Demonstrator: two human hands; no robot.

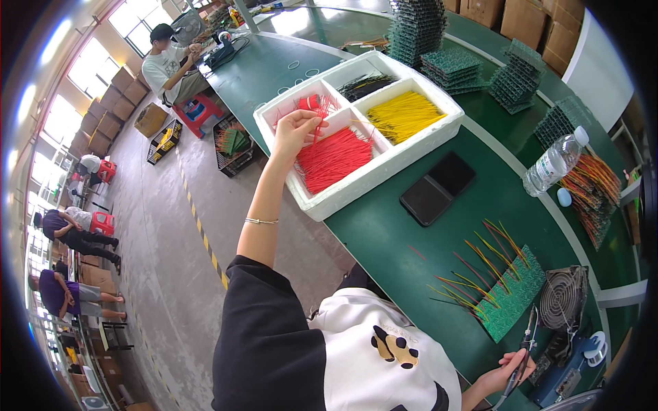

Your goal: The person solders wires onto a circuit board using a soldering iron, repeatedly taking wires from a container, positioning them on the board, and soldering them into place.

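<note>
My left hand reaches over a white foam tray with several compartments, its fingertips pinched on a few thin red wires. Below those fingers lies a thick bundle of red wires; yellow wires and black wires fill other compartments. At the lower right, my right hand is closed around a soldering iron, tip upward. Close to the iron, a green circuit board panel lies on the table with red, yellow and dark wires standing out along it.
A black phone lies on the green table. Beyond it are a water bottle, wired boards and stacked board panels. A round spiral object and a solder spool sit near my right hand. Another person sits at the far left.
</note>
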